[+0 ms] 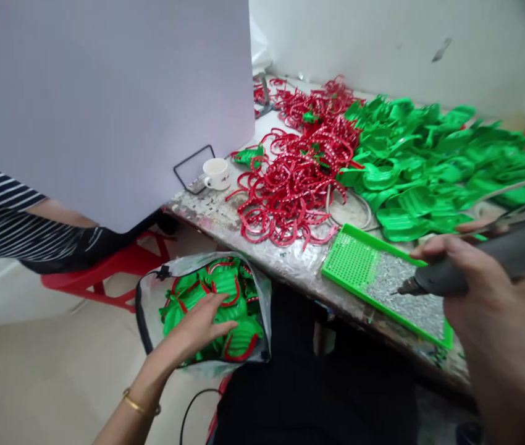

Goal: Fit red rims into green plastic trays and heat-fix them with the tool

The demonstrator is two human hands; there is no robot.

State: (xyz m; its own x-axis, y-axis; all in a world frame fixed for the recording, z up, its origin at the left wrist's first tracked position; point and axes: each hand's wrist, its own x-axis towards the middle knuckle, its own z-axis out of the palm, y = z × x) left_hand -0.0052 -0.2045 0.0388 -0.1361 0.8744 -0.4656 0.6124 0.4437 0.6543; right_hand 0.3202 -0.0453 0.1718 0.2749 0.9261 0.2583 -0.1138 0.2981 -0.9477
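My right hand (480, 293) is closed round the driver (441, 279), which points over the tray (350, 262) at the near edge of the scuffed table (218, 210), while my left hand (202, 324) — loosely spread, gripping nothing — is over green parts (246, 330) in the bag (154, 312), a grey panel (105, 93) at left and a pale wall (373, 43) far behind.

A cup (217, 174) and, to its right, a tray (348, 256) stand along the near edge of the bench (207, 207). Strips (302, 167) lie between them and spread toward the back edge; shells (411, 167) lie right of these, behind the tray. A board (118, 93) rises left of the cup. Before the near edge, a bag (151, 296) holds more pieces, with the left hand (204, 324) at its mouth; the right hand (480, 284) is over the tray's right end.
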